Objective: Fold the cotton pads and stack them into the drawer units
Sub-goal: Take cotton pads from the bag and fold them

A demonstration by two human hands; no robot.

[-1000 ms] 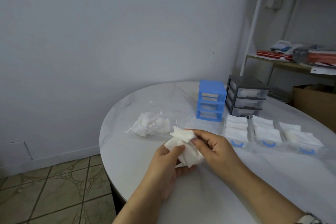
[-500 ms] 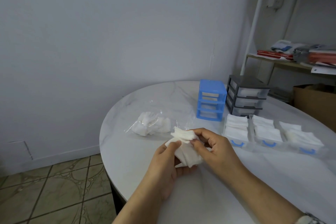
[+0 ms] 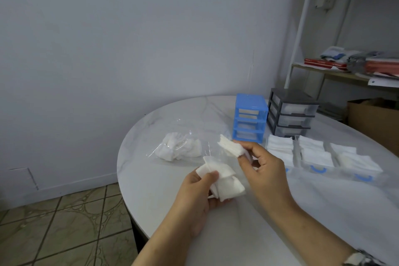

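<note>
My left hand (image 3: 197, 194) grips a small bundle of white cotton pads (image 3: 222, 181) above the round white table (image 3: 151, 179). My right hand (image 3: 262, 168) pinches a folded stack of pads (image 3: 230, 146), held apart from the bundle and slightly higher. Behind it stands a blue drawer unit (image 3: 250, 117) with its slots empty, and beside that a grey drawer unit (image 3: 290, 112). Three clear drawers with blue handles (image 3: 317, 158) lie on the table to the right, filled with folded pads.
A clear plastic bag with crumpled cotton pads (image 3: 178, 147) lies at the table's left. A metal shelf (image 3: 336, 71) with papers stands at the back right, with a cardboard box (image 3: 375, 119) below. The tiled floor (image 3: 64, 222) lies beyond the table's left edge.
My right hand has pulled a folded stack of pads up and away from the bundle in my left hand; the two were together before.
</note>
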